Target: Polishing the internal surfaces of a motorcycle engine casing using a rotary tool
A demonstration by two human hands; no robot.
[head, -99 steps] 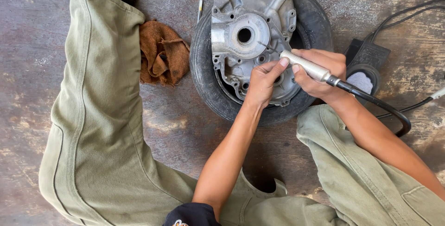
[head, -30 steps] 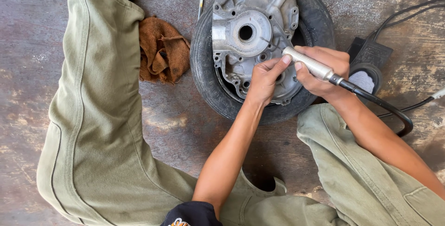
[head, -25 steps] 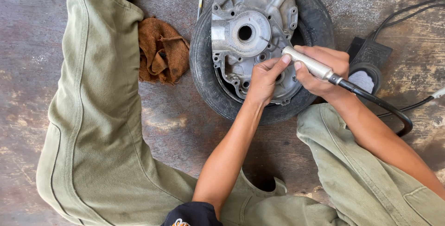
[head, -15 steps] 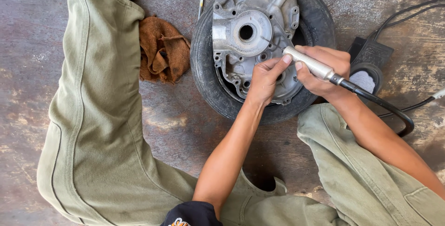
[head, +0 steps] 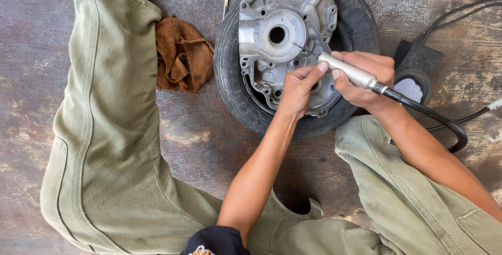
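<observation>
A grey metal engine casing (head: pixel 277 35) lies on a black rubber tyre (head: pixel 232 93) on the concrete floor. My right hand (head: pixel 366 80) grips a silver rotary tool handpiece (head: pixel 348 71) whose thin bit points at the casing near its round bore. A black flexible shaft (head: pixel 434 116) runs from the handpiece to the right. My left hand (head: pixel 299 88) rests on the casing's lower edge, its index fingertip touching the front of the handpiece.
A crumpled brown rag (head: pixel 180 56) lies left of the tyre. A black foot pedal (head: pixel 415 69) with cables sits at the right. A thin pencil-like stick (head: pixel 226 1) lies above the tyre. My olive-trousered legs (head: pixel 104 129) frame the work.
Almost nothing differs; the handpiece tip has shifted very slightly over the casing, and both hands stay in place.
</observation>
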